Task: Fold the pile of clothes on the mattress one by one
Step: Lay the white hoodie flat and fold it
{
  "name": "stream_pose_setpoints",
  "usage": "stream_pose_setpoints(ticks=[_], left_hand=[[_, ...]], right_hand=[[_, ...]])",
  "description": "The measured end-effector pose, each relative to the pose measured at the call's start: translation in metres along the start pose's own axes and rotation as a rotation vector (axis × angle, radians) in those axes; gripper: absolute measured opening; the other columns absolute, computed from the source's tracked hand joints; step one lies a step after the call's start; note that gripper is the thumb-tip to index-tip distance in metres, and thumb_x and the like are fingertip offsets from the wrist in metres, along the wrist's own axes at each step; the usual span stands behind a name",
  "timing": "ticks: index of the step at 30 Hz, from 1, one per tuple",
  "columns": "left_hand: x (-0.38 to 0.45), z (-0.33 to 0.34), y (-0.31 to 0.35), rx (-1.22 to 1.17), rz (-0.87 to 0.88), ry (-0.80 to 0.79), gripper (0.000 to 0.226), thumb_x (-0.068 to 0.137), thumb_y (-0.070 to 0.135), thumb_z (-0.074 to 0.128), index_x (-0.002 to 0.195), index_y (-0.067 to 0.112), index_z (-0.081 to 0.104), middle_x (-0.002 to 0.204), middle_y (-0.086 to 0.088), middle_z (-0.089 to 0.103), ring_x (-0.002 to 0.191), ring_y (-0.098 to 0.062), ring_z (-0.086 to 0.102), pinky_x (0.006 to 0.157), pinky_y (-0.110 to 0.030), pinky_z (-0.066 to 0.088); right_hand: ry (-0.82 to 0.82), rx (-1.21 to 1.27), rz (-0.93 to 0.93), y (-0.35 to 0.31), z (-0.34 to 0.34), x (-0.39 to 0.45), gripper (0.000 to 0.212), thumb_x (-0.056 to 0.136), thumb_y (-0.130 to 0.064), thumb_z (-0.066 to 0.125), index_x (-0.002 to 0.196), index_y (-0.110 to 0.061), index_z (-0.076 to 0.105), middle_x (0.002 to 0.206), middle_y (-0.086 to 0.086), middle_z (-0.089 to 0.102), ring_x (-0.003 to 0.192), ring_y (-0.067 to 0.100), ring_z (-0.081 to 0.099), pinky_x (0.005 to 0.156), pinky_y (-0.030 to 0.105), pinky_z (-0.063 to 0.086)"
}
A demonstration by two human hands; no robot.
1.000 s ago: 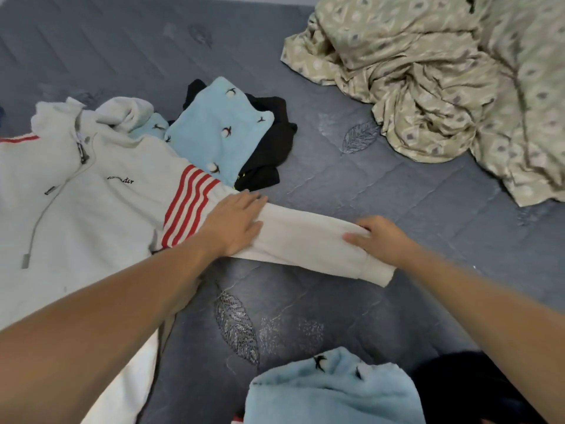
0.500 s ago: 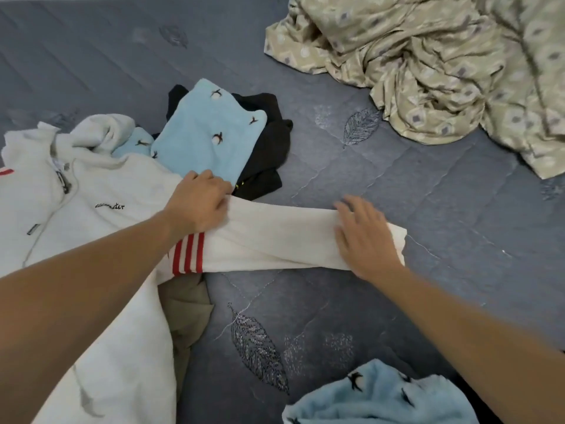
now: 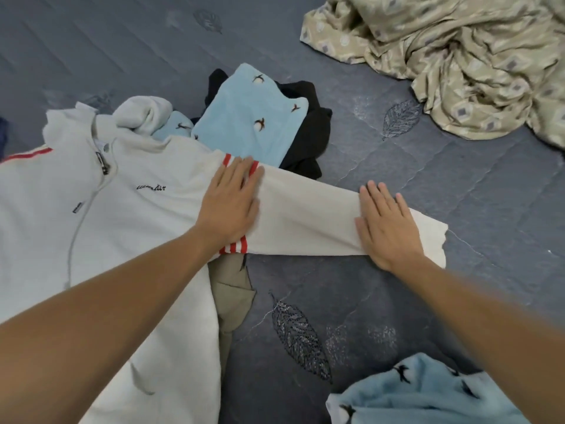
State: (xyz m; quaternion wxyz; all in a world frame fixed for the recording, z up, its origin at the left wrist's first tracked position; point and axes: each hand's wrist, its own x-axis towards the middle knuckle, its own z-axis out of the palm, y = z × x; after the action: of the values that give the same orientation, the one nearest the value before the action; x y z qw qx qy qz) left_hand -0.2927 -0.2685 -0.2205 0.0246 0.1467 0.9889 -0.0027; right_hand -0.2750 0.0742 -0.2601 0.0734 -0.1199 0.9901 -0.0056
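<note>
A white zip-up hoodie (image 3: 101, 209) with red stripes lies spread on the grey mattress (image 3: 458, 185), its sleeve (image 3: 305, 218) stretched out to the right. My left hand (image 3: 227, 203) presses flat on the sleeve's red-striped upper part. Near the cuff, my right hand (image 3: 385, 224) lies flat with straight fingers on the sleeve. Behind the sleeve sit a folded light-blue garment with bird prints (image 3: 253, 123) and a black garment (image 3: 312, 139). Another light-blue bird-print garment (image 3: 422, 393) lies at the bottom right.
A crumpled beige patterned sheet (image 3: 458, 62) fills the upper right of the mattress. An olive-brown cloth (image 3: 232, 295) peeks out from under the hoodie. Bare mattress shows between the sleeve and the lower blue garment.
Both hands have flattened on the sleeve; the left hand moved down onto the striped part, the right stays near the cuff. The sleeve lies smoother and straighter.
</note>
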Motion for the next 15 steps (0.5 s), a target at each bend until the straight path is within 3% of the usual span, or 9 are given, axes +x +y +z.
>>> stream_pose_setpoints(ticks=[2, 7, 11, 15], left_hand=[[-0.022, 0.0, -0.01, -0.02, -0.022, -0.05, 0.061, 0.109, 0.042, 0.028, 0.165, 0.018, 0.019, 0.172, -0.012, 0.013, 0.16, -0.03, 0.01, 0.13, -0.046, 0.009], [-0.074, -0.023, -0.046, -0.142, -0.135, -0.1, 0.062, 0.11, 0.051, 0.021, 0.165, 0.024, 0.015, 0.173, -0.005, 0.014, 0.16, -0.025, 0.012, 0.129, -0.041, 0.008], [-0.131, -0.055, -0.086, -0.252, -0.256, -0.043, 0.061, 0.108, 0.047, 0.029, 0.164, 0.022, 0.027, 0.169, -0.006, 0.026, 0.156, -0.025, 0.024, 0.125, -0.04, 0.021], [-0.186, -0.072, -0.133, -0.266, -0.372, -0.091, 0.059, 0.108, 0.041, 0.039, 0.163, 0.021, 0.029, 0.169, -0.005, 0.027, 0.155, -0.025, 0.024, 0.124, -0.04, 0.024]], right_hand=[[-0.009, 0.063, -0.08, -0.039, -0.011, -0.002, 0.064, 0.11, -0.038, 0.028, 0.165, -0.011, 0.012, 0.174, 0.007, 0.01, 0.161, 0.025, 0.006, 0.13, 0.045, 0.007], [-0.012, 0.242, -0.151, -0.168, -0.045, -0.004, 0.064, 0.11, -0.043, 0.026, 0.166, -0.016, 0.01, 0.174, 0.005, 0.007, 0.161, 0.024, 0.004, 0.131, 0.044, 0.009], [-0.01, 0.387, -0.186, -0.26, -0.072, -0.005, 0.063, 0.11, -0.043, 0.03, 0.165, -0.016, 0.016, 0.173, 0.005, 0.014, 0.16, 0.024, 0.011, 0.13, 0.046, 0.015], [-0.025, 0.415, -0.269, -0.326, -0.086, -0.012, 0.064, 0.109, -0.04, 0.034, 0.165, -0.017, 0.013, 0.174, 0.005, 0.01, 0.161, 0.024, 0.006, 0.131, 0.042, 0.008]])
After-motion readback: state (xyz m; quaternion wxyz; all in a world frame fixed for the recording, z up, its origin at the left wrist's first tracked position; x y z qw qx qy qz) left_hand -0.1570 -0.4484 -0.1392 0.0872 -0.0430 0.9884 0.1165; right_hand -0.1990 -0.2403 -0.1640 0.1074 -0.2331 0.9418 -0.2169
